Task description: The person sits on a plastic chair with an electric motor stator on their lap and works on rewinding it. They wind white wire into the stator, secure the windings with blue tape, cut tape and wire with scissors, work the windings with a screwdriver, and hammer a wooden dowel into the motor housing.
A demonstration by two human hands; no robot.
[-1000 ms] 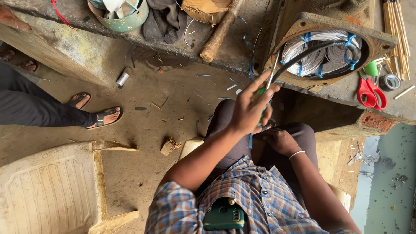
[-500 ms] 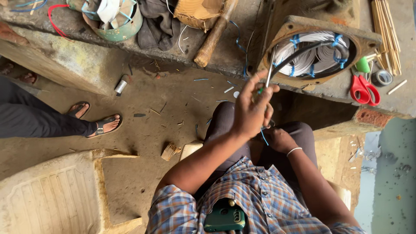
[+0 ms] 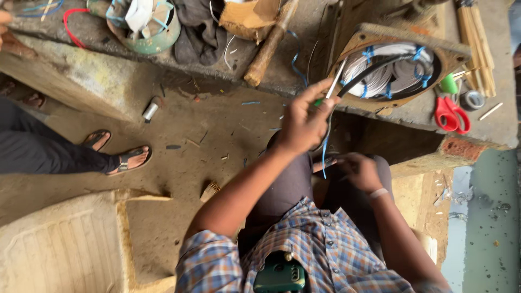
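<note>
View: a single head camera, worn by the person and looking steeply down over their own chest and lap.
Orientation: the checked shirt (image 3: 304, 255) fills the bottom edge — the arms reach up and away from the lens.
Nearness: close; the left hand (image 3: 304, 122) sits near the middle, the right hand (image 3: 361, 171) just below and to its right.
Far edge: the tabletop (image 3: 412, 111) runs along the top, carrying a wire coil (image 3: 388, 73) and red scissors (image 3: 450, 114).
Left side: dirt floor (image 3: 217, 135) and another person's sandalled feet (image 3: 127, 160) — well apart from the hands.
Shared area: none, with only one view.
</note>
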